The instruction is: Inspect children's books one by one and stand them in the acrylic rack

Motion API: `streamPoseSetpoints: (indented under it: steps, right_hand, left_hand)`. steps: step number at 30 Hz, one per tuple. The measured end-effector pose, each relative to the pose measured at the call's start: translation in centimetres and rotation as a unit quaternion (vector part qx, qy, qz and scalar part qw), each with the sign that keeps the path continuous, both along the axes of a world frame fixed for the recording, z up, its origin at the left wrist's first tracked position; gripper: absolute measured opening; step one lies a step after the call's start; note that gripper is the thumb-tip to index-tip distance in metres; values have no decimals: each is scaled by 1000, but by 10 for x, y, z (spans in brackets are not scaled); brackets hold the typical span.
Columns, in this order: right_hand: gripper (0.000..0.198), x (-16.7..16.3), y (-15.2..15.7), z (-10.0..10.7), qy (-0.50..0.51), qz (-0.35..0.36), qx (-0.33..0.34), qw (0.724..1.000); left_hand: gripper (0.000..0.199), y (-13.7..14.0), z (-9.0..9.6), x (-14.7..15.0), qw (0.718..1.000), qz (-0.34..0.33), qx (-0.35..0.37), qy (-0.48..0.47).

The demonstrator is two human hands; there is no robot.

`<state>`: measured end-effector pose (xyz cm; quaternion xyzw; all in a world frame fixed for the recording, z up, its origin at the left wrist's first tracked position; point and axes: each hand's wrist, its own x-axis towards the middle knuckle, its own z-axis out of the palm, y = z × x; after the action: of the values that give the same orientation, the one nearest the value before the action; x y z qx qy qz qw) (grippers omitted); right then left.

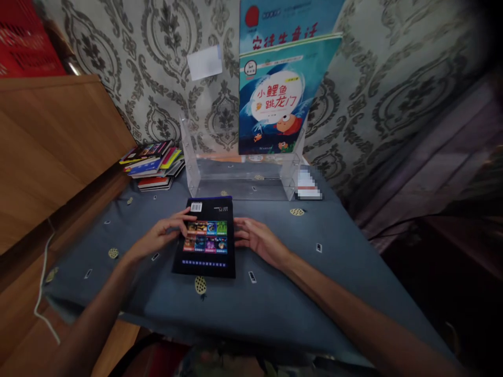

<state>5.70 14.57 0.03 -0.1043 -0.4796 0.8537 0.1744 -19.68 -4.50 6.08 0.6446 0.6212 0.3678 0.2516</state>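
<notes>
- Blue-grey tablecloth [334, 272], pineapple print, spread beneath everything.
- Clear acrylic bookstand [243, 188] at back; teal picture book [271, 99] upright in its right side.
- Stack of books [155, 165], uneven, left of stand.
- Black book [208, 243] flat on cloth, before stand.
- Left hand [167, 230]: fingers spread, resting on cover's left side.
- Right hand [257, 238]: fingers loosely apart at right edge; contact unclear.
- White barcode [196, 207], cover's upper left.

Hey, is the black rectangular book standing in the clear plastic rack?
No, the black book lies flat on the blue patterned tablecloth in front of the rack.
</notes>
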Motion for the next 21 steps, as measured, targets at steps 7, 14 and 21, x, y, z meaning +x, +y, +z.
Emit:
streamPoseSetpoints:
  steps: [7,14,21]
  right_hand:
    - [43,-2,-1,-16,-47,30,81,995]
    - [31,1,-7,-20,-74,-59,272,958]
    - [23,6,-23,-7,-95,-75,519,846]
  left_hand:
    - [24,-12,-45,-4,992,66,-23,106]
    - [34,-9,-53,24,962,146,-10,233]
    - [37,-6,-69,26,929,178,5,325]
